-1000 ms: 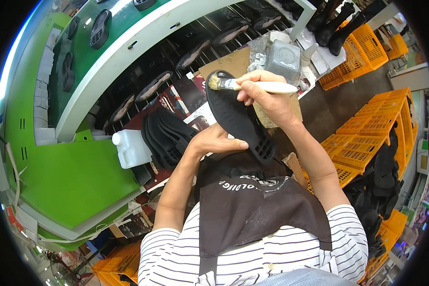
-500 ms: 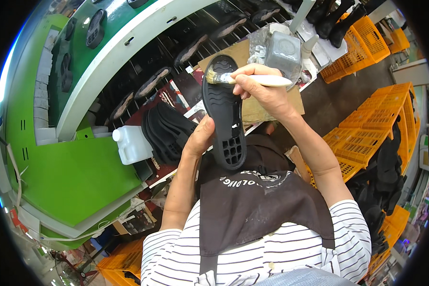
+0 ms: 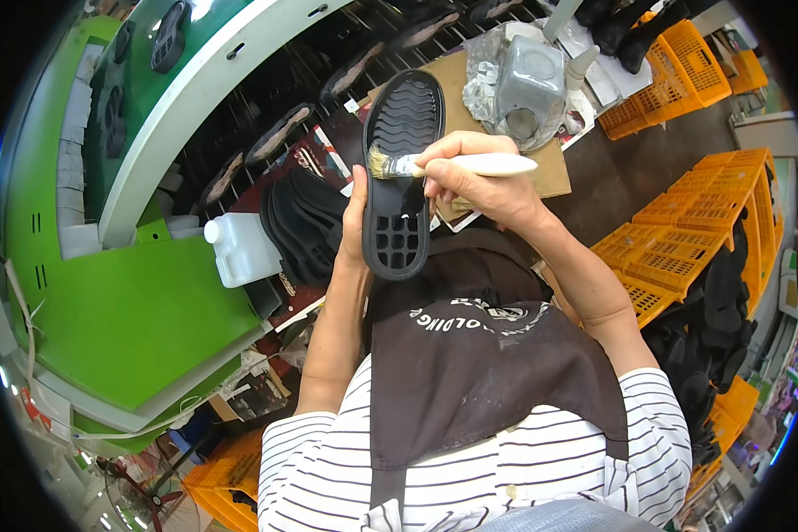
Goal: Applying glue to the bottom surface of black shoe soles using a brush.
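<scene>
A black shoe sole [image 3: 404, 124] with a raised rim, wavy ridges and a grid of square hollows is held up before me. My left hand [image 3: 355, 222] grips its left edge, thumb along the side and the other fingers hidden behind. In my right hand [image 3: 483, 177] is a brush with a white handle [image 3: 496, 165]. Its pale bristles [image 3: 378, 163] touch the sole's inner face near the left rim, at about mid-length. Left of my left hand, several black soles [image 3: 301, 217] stand in a row beside a white plastic jug [image 3: 242, 250].
A clear plastic container [image 3: 530, 84] stands on cardboard [image 3: 550, 173] behind my right hand. Beyond is a rack [image 3: 328, 120] bearing shoe parts. A green machine [image 3: 142, 328] fills the left side. Orange crates [image 3: 674, 239] stack up at the right, and black boots [image 3: 638, 44] lie at the far right.
The brush has gone down the sole from the upper part toward the middle, staying at the left rim. The sole has tilted and shifted slightly left, its lower end raised.
</scene>
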`<state>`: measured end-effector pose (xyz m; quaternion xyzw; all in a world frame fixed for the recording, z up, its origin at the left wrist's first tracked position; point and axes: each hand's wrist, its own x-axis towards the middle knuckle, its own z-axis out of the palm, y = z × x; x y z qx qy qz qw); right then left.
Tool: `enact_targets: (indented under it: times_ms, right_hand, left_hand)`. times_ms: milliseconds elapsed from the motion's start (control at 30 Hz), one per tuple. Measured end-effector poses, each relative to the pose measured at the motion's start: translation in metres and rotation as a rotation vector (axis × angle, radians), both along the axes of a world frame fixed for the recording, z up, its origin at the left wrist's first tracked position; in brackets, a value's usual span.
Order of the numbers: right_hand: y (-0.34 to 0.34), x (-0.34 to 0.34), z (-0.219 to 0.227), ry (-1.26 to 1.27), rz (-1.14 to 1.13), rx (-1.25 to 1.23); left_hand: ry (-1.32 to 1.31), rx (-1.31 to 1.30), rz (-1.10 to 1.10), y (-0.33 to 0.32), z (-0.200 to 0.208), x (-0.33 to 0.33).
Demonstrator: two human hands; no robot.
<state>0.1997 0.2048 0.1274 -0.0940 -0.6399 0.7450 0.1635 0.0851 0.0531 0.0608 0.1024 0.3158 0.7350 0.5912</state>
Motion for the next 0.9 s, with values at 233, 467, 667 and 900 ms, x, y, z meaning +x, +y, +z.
enact_targets:
  times_ms: [233, 467, 667, 900]
  right_hand:
    - [-0.010, 0.003, 0.008, -0.022, 0.022, 0.038]
    - [-0.017, 0.006, 0.009, -0.045, 0.065, 0.004]
    - [-0.022, 0.006, 0.016, -0.043, 0.080, 0.019]
    - [-0.022, 0.010, 0.027, -0.076, 0.124, 0.014]
  left_hand:
    - [-0.030, 0.047, 0.024, 0.003, -0.002, -0.016]
    - [-0.027, -0.008, 0.166, 0.014, 0.020, -0.012]
    - [-0.128, 0.194, 0.046, 0.014, 0.019, -0.019]
    - [-0.260, 0.166, -0.027, 0.010, 0.027, -0.016]
